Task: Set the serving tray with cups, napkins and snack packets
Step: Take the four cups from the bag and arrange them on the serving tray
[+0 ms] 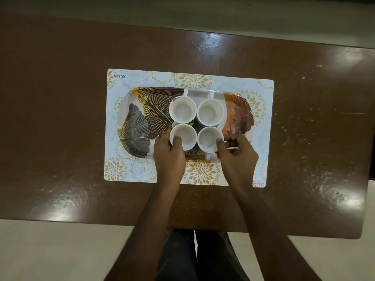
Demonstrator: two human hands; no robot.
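The left hand (168, 151) grips the near-left cup (183, 137) by its rim; the right hand (236, 152) pinches the near-right cup (210, 139). Beyond the fingertips stand two more cups (182, 109) on the tray (138, 122). Cup-setting looks nearly done; napkins and packets, unseen here, likely come next.

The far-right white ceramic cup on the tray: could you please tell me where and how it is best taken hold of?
Take the far-right white ceramic cup by its handle, which sticks out from the far side toward the tray's back edge. Come from above and behind. Neighbouring cups crowd its left and near sides, so a rim grip there looks cramped.
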